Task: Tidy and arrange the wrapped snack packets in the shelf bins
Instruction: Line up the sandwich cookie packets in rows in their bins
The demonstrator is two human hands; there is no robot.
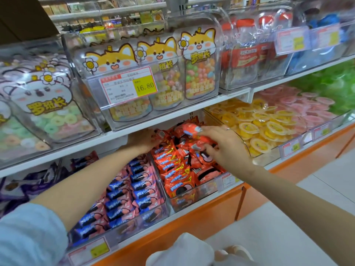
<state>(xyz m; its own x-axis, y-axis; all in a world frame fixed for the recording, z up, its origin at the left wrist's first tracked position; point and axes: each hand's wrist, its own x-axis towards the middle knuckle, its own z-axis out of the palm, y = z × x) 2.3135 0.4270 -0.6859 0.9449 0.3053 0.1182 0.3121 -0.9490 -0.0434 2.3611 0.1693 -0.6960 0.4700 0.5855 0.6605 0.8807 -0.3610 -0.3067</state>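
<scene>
At the far left of the upper shelf stand white cat-faced bags of pastel ring sweets point(38, 96). Below them lie purple wrapped packets point(34, 181). A light blue sleeve point(28, 237) covers the left upper arm.

Next along the lower shelf, blue-and-pink wrapped snack packets point(124, 198) stand in neat rows inside a clear plastic bin point(134, 225).

The left hand point(142, 140) reaches under the white shelf board to the back of the neighbouring bin. Its fingertips are against the packets there, but blur hides whether they grip anything.

That second clear plastic bin point(203, 189) holds red-orange wrapped snack packets point(172, 169). One row stands on edge along its left side; the rest lie jumbled.

Directly above, on the upper shelf, a red-and-yellow price label reading 16.80 point(128, 85) fronts fox-faced bags of coloured sweets point(199, 64).

The right hand point(222, 146) hovers over the jumbled heap, apart from the left hand. Its fingers are curled around one red packet with a pale end point(189, 130), held just above the pile.

Farther right, yellow round jelly cups point(257, 129) fill an open bin, with pink jelly cups point(307, 110) beside them.
</scene>
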